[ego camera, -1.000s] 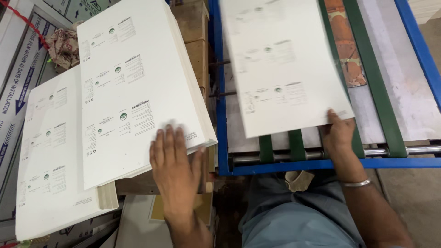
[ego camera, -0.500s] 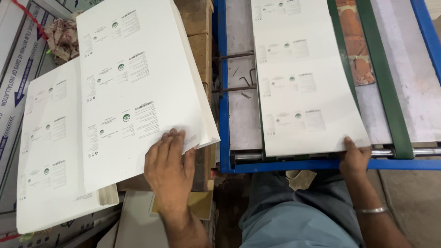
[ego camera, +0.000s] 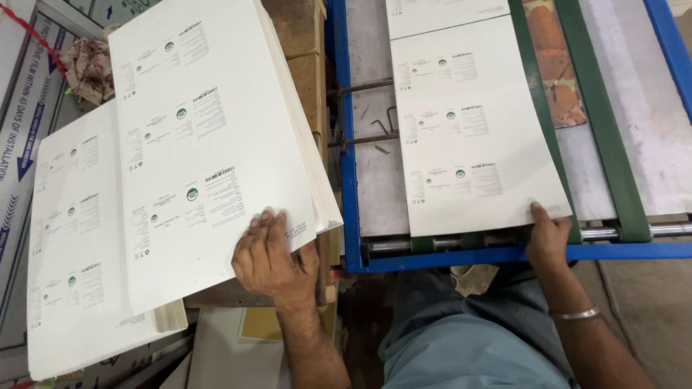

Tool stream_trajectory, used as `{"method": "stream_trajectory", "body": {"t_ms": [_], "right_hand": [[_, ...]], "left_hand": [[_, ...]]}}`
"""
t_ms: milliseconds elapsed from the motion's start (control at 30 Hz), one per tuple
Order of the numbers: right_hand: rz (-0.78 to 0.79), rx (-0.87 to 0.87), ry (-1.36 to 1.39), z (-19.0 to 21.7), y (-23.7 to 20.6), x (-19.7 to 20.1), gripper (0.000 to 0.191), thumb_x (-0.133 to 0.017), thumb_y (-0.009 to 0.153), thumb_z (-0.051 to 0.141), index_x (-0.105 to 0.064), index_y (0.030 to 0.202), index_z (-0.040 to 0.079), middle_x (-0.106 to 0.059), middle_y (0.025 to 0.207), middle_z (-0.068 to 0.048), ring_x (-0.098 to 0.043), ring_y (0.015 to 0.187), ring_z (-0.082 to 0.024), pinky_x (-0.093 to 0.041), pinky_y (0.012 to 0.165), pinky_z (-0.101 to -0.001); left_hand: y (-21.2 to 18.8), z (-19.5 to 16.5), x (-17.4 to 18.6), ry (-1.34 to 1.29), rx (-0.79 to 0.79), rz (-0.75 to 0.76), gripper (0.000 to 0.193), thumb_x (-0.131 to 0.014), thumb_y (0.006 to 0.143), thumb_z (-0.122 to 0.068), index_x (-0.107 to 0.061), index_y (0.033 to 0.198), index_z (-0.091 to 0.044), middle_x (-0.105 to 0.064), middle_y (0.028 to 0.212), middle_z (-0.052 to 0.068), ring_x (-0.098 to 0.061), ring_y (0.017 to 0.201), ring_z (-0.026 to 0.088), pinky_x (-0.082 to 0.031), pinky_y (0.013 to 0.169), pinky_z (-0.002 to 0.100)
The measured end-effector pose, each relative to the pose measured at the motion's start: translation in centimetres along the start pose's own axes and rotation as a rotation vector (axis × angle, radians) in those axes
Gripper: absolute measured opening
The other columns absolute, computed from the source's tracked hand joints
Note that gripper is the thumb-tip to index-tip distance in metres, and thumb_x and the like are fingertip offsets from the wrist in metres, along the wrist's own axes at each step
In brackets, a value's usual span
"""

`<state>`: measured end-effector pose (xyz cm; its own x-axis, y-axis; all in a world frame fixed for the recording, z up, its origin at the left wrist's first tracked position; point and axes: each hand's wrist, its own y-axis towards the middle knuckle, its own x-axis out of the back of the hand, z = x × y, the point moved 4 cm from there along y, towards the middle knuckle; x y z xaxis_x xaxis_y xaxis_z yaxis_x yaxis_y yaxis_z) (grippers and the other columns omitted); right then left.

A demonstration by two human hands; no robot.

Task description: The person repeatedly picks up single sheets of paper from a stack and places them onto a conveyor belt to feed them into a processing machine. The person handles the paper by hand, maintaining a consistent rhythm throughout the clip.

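My left hand [ego camera: 270,256] rests palm down on the near corner of a thick stack of white printed sheets [ego camera: 202,144], fingers spread on the top sheet. My right hand [ego camera: 546,234] touches the near right corner of a single white printed sheet [ego camera: 476,137] lying on the blue-framed machine table [ego camera: 346,180]. Its fingertips press the sheet's edge near a green belt [ego camera: 598,122]. Another sheet [ego camera: 440,13] lies further up the table.
A second, lower stack of white sheets [ego camera: 72,252] sits to the left. Brown cartons [ego camera: 303,65] stand between the stacks and the blue frame. A metal roller [ego camera: 634,232] runs along the table's near edge. Crumpled cloth [ego camera: 88,68] lies at far left.
The sheet on the machine table has slid to the right and further in, with my right hand following its corner. My left hand stays on the stack.
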<state>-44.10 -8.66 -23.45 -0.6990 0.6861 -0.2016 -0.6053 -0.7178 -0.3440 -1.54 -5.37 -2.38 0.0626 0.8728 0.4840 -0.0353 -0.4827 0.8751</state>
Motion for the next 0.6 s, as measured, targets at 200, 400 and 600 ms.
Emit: {"method": "stream_trajectory", "body": {"t_ms": [200,400,600], "right_hand": [[0.112,-0.093,0.090,1.0,0.9,-2.5,0.042,-0.067,0.100,0.012,-0.047,0.132,-0.006,-0.063,0.122,-0.013,-0.066,0.107,-0.023,-0.058,0.091,-0.0372],[0.224,-0.200,-0.011,1.7,1.6,-3.0,0.032,-0.058,0.105,0.017,-0.054,0.128,-0.006,-0.067,0.114,-0.016,-0.069,0.101,-0.026,-0.061,0.086,-0.0413],[0.400,-0.273,-0.072,2.0,1.0,-2.0,0.037,-0.050,0.110,0.022,-0.054,0.127,-0.010,-0.066,0.112,-0.025,-0.070,0.103,-0.033,-0.060,0.088,-0.0431]], "left_hand": [[0.0,0.0,-0.1,-0.006,0.004,0.000,0.041,-0.057,0.109,-0.047,-0.074,0.112,-0.010,-0.075,0.109,0.004,-0.068,0.109,0.023,-0.051,0.099,0.042],[0.0,-0.2,0.0,-0.010,0.008,0.002,0.045,-0.055,0.107,-0.050,-0.074,0.111,-0.010,-0.075,0.109,0.004,-0.068,0.109,0.023,-0.051,0.099,0.042],[-0.1,-0.1,0.0,-0.006,0.005,-0.002,0.044,-0.055,0.108,-0.050,-0.074,0.112,-0.010,-0.075,0.110,0.004,-0.067,0.110,0.023,-0.051,0.099,0.042]]}}
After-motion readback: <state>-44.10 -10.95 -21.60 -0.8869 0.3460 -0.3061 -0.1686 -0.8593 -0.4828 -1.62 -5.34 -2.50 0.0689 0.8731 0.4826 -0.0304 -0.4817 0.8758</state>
